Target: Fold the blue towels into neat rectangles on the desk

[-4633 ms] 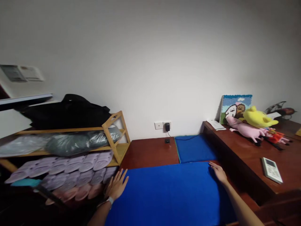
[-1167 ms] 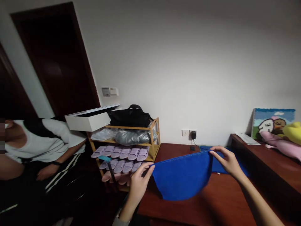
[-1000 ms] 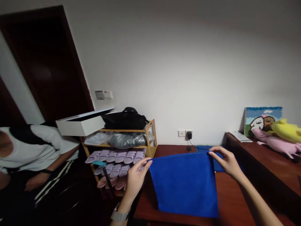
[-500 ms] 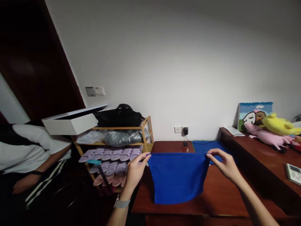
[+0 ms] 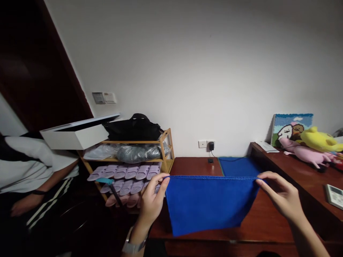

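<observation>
I hold a blue cloth stretched out in the air over the dark red wooden surface. My left hand pinches its upper left corner. My right hand pinches its upper right corner. The cloth hangs down from a taut top edge. A second blue cloth lies flat on the wood behind it, near the wall.
A bamboo rack at left holds several lilac slippers, a black bag and a white box. Another person in a white shirt sits far left. Plush toys and a remote lie on the raised ledge at right.
The cloth lay flat under my open hands; since then I have lifted it by two corners. In the last half second my hands moved apart, pulling the top edge wider.
</observation>
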{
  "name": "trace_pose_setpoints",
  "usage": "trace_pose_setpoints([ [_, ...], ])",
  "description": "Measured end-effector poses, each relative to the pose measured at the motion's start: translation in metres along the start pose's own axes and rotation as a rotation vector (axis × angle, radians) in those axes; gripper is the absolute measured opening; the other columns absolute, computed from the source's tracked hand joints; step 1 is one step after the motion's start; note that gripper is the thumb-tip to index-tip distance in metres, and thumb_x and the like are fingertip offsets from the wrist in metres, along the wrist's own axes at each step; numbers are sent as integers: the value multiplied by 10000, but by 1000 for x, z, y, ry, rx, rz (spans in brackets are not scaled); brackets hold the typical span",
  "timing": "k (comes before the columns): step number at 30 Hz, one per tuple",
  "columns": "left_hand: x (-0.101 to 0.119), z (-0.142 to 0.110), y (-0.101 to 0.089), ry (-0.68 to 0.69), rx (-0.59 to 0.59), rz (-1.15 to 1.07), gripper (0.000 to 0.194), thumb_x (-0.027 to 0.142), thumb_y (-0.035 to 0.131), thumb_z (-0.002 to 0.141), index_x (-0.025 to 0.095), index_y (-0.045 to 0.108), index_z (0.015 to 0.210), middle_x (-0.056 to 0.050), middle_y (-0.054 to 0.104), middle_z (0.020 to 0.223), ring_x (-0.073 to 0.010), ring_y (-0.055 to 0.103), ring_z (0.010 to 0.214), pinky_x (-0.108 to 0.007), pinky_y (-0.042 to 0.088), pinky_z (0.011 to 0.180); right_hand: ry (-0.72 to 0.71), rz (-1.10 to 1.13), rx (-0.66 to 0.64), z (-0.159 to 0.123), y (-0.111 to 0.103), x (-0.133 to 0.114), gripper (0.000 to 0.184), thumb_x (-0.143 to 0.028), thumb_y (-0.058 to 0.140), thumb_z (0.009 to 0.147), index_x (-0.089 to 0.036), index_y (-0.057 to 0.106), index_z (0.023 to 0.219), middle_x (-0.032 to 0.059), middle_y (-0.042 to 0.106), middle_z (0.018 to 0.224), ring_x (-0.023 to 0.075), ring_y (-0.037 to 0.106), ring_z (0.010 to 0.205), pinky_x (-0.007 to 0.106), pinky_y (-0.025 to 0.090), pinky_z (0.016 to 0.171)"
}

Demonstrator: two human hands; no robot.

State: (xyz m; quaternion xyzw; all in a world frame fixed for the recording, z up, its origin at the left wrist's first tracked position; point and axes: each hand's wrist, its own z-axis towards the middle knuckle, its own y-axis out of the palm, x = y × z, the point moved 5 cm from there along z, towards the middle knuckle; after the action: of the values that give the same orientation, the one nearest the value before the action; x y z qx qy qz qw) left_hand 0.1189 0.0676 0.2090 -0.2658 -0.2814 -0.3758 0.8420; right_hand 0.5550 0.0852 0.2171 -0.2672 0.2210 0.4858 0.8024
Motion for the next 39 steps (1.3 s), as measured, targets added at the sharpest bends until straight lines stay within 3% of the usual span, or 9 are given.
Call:
trace_pose_setpoints([
  [3, -7, -1, 8, -36, 1, -55, 370, 569, 639, 951, 223, 730, 1047, -46, 779, 966, -197, 733, 874, -295, 603, 818, 21, 13, 14, -1, 2, 6, 216, -458, 775, 867, -245, 743, 887, 37, 762, 861, 180, 720, 782, 251, 606, 702],
  [6, -39, 7, 26, -76, -46, -105, 366, 573, 638, 951, 227, 724, 1037, -39, 782, 957, -198, 742, 889, -294, 604, 823, 63, 13, -29, 3, 22, 34, 270, -502, 750, 879, -234, 736, 904, 45, 764, 894, 190, 724, 825, 273, 608, 744],
  [13, -174, 47, 114, -83, -324, 199, 399, 529, 473, 1017, 213, 714, 1055, -72, 790, 953, -216, 748, 897, -345, 601, 841, 267, -318, -321, 39, 148, 163, 337, -459, 521, 975, -202, 723, 1059, 87, 792, 1038, 211, 729, 928, 338, 582, 891],
  [18, -224, 0, 158, -44, -377, 371, 380, 409, 423, 1039, 209, 738, 1111, -132, 772, 1130, -267, 705, 1117, -458, 537, 1039, 416, -513, -349, -7, 213, 202, 401, -287, 463, 947, -154, 702, 1240, 173, 739, 1272, 256, 695, 1162, 388, 515, 1037],
  [24, -238, -109, 199, 152, -679, 425, 396, 429, 501, 1023, 297, 695, 1342, -57, 644, 1495, -261, 568, 1401, -463, 452, 1188, 509, -760, -539, -171, 245, 202, 616, -427, 420, 995, -135, 548, 1522, 157, 489, 1614, 340, 409, 1523, 520, 298, 1256],
  [28, -255, -137, 207, 175, -840, 612, 532, 478, 391, 1073, 317, 468, 1574, -54, 424, 1676, -255, 379, 1550, -482, 356, 1257, 571, -856, -697, -234, 243, 213, 746, -576, 292, 1026, -159, 342, 1643, 99, 251, 1721, 326, 178, 1612, 559, 133, 1309],
  [32, -253, -157, 191, 59, -790, 783, 572, 485, 385, 1064, 287, 435, 1598, -87, 405, 1682, -290, 382, 1547, -498, 366, 1242, 405, -725, -824, -205, 232, 225, 737, -613, 235, 1038, -222, 276, 1662, 41, 207, 1734, 258, 129, 1625, 498, 81, 1324],
  [36, -216, -197, 170, -20, -723, 945, 570, 452, 459, 1012, 181, 591, 1496, -195, 611, 1506, -389, 572, 1382, -571, 412, 1170, 202, -560, -1050, -146, 232, 232, 666, -556, 346, 1023, -298, 341, 1637, 11, 258, 1729, 241, 168, 1621, 493, 73, 1322],
  [39, -185, -207, 167, 4, -710, 910, 461, 418, 455, 1011, 212, 741, 1307, -160, 761, 1269, -356, 684, 1193, -554, 453, 1116, 208, -631, -988, -126, 238, 231, 649, -400, 401, 999, -271, 357, 1634, 26, 262, 1731, 255, 159, 1622, 500, 71, 1319],
])
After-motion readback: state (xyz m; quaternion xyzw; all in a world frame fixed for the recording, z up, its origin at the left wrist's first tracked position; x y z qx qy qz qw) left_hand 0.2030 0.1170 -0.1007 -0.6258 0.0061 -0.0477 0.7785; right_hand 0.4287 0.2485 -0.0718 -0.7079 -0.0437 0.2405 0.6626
